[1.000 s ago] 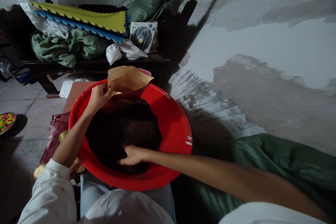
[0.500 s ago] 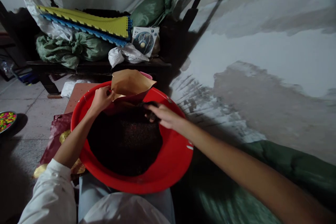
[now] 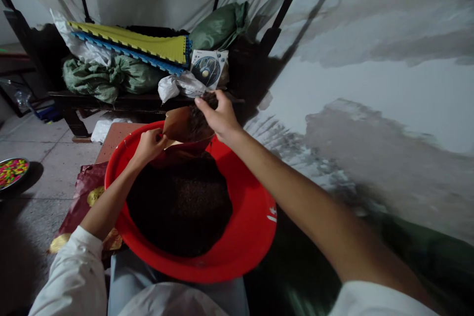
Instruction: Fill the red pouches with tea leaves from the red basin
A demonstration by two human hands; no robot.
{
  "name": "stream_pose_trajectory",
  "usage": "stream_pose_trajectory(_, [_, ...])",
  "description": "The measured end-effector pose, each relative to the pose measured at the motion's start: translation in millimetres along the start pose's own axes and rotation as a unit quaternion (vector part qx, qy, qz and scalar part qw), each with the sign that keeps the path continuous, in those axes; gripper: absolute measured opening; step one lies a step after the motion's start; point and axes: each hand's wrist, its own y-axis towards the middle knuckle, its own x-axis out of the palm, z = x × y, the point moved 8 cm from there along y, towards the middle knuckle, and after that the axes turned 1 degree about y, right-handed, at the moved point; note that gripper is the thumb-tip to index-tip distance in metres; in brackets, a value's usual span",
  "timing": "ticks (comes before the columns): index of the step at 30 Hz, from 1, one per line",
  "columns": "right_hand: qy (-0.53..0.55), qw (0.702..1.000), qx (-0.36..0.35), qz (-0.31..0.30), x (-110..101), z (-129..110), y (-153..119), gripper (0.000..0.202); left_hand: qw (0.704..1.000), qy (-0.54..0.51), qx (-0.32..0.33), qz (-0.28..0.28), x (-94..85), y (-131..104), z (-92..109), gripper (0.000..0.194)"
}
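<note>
A large red basin (image 3: 255,237) rests at my lap, with a heap of dark, crumbly loose material (image 3: 188,202) in it. My left hand (image 3: 150,145) pinches the left edge of a paper bag (image 3: 177,126), brown inside and dark red outside, which leans open at the basin's far side. Over the bag's right side, my right hand (image 3: 222,116) is closed around a handful of the dark material. Some of that material spills down into the bag's mouth. The bag's lower part is hard to see in the shadow.
Behind the basin, a dark bench (image 3: 122,102) carries yellow and blue foam mats (image 3: 137,42), green sacks (image 3: 92,79) and a boxy fan (image 3: 208,70). At far left, a round tray (image 3: 14,173) of colourful small pieces sits above the floor. A patchy wall (image 3: 370,84) stands on the right.
My right hand has risen from the material in the basin to the bag's mouth, carrying a handful. My left hand keeps hold of the bag's edge. The view has tilted slightly up.
</note>
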Motion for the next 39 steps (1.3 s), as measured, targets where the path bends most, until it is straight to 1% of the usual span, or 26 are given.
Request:
stream_pose_trajectory(3, [-0.024, 0.999, -0.036, 0.008, 8.8, -12.6, -4.4, 0.037, 1.0, 0.004, -0.002, -0.005, 0.2, -0.1, -0.2, 0.022])
stream_pose_trajectory(5, [-0.034, 0.997, -0.062, -0.023, 11.5, -20.4, -8.6, 0.032, 1.0, 0.003, -0.006, -0.004, -0.3, -0.2, -1.3, 0.023])
stream_pose_trajectory(7, [-0.041, 0.995, -0.076, -0.059, 9.5, -24.9, -13.7, 0.033, 1.0, -0.002, -0.009, -0.004, -0.4, -0.3, -2.4, 0.024])
stream_pose_trajectory(10, [-0.051, 0.991, -0.084, -0.092, -5.2, -26.0, -22.7, 0.038, 1.0, -0.016, -0.002, -0.003, -0.3, -0.2, -1.8, 0.025])
stream_pose_trajectory(12, [-0.087, 0.987, -0.11, -0.081, -23.7, -24.7, -28.8, 0.039, 1.0, -0.019, 0.001, -0.001, -0.4, 0.2, -2.1, 0.027])
stream_pose_trajectory(14, [-0.137, 0.98, -0.131, -0.056, -44.3, -16.8, -34.1, 0.045, 1.0, -0.016, -0.002, 0.003, -0.9, 1.0, -4.4, 0.03])
stream_pose_trajectory(16, [-0.16, 0.979, -0.113, -0.056, -58.8, 2.0, -38.2, 0.059, 1.0, -0.014, -0.01, 0.007, -1.5, 2.1, -8.1, 0.034])
stream_pose_trajectory(17, [-0.157, 0.981, -0.089, -0.077, -61.2, 14.6, -40.4, 0.065, 1.0, -0.016, -0.013, 0.009, -1.9, 2.5, -9.8, 0.035])
stream_pose_trajectory(19, [-0.144, 0.98, -0.038, -0.13, -58.4, 37.9, -46.9, 0.074, 1.0, -0.022, -0.011, 0.008, -2.1, 3.2, -11.0, 0.037])
stream_pose_trajectory(21, [-0.133, 0.976, -0.021, -0.169, -50.8, 48.4, -55.7, 0.082, 0.999, -0.031, 0.011, -0.008, -0.3, 3.1, -7.5, 0.039])
stream_pose_trajectory(22, [-0.13, 0.975, -0.028, -0.178, -46.9, 48.0, -60.1, 0.081, 0.999, -0.036, 0.028, -0.021, 1.2, 2.7, -4.2, 0.04])
stream_pose_trajectory(23, [-0.125, 0.974, -0.042, -0.184, -43.2, 44.9, -64.5, 0.074, 0.998, -0.043, 0.043, -0.035, 2.5, 2.1, -0.7, 0.04])
stream_pose_trajectory(25, [-0.109, 0.973, -0.069, -0.194, -37.7, 35.4, -72.9, 0.046, 0.994, -0.064, 0.065, -0.057, 3.4, 0.6, 5.5, 0.04])
stream_pose_trajectory(26, [-0.097, 0.973, -0.076, -0.197, -36.9, 30.4, -76.3, 0.034, 0.993, -0.079, 0.066, -0.056, 1.8, 0.3, 6.9, 0.04])
stream_pose_trajectory(27, [-0.081, 0.974, -0.078, -0.195, -37.8, 25.7, -78.6, 0.028, 0.992, -0.1, 0.057, -0.047, -1.4, 0.3, 6.7, 0.04])
stream_pose_trajectory(28, [-0.06, 0.978, -0.075, -0.187, -41.0, 21.3, -79.5, 0.028, 0.99, -0.128, 0.041, -0.032, -5.3, 0.5, 5.1, 0.04])
stream_pose_trajectory(31, [0.013, 0.992, -0.045, -0.119, -59.1, 10.8, -76.4, 0.033, 0.976, -0.216, -0.02, 0.003, -14.2, 0.4, -3.1, 0.045])
stream_pose_trajectory(33, [0.044, 0.996, -0.018, -0.074, -68.2, 7.0, -74.5, 0.034, 0.968, -0.247, -0.046, -0.002, -14.7, 0.5, -6.4, 0.052])
stream_pose_trajectory(34, [0.049, 0.997, -0.007, -0.061, -69.6, 6.2, -74.9, 0.034, 0.966, -0.254, -0.056, -0.002, -15.1, 0.9, -8.0, 0.057])
stream_pose_trajectory(36, [0.04, 0.997, 0.008, -0.058, -65.3, 7.6, -79.1, 0.033, 0.961, -0.267, -0.074, 0.02, -19.0, 1.6, -11.6, 0.065])
stream_pose_trajectory(37, [0.029, 0.997, 0.012, -0.065, -60.6, 10.0, -82.8, 0.033, 0.957, -0.279, -0.071, 0.03, -21.0, 2.0, -11.5, 0.068])
stream_pose_trajectory(38, [0.016, 0.997, 0.017, -0.074, -55.6, 13.6, -87.3, 0.033, 0.954, -0.293, -0.058, 0.031, -22.2, 2.3, -9.2, 0.07])
stream_pose_trajectory(39, [0.004, 0.997, 0.024, -0.079, -51.3, 18.4, -91.9, 0.033, 0.953, -0.3, -0.034, 0.016, -21.3, 2.3, -4.4, 0.072])
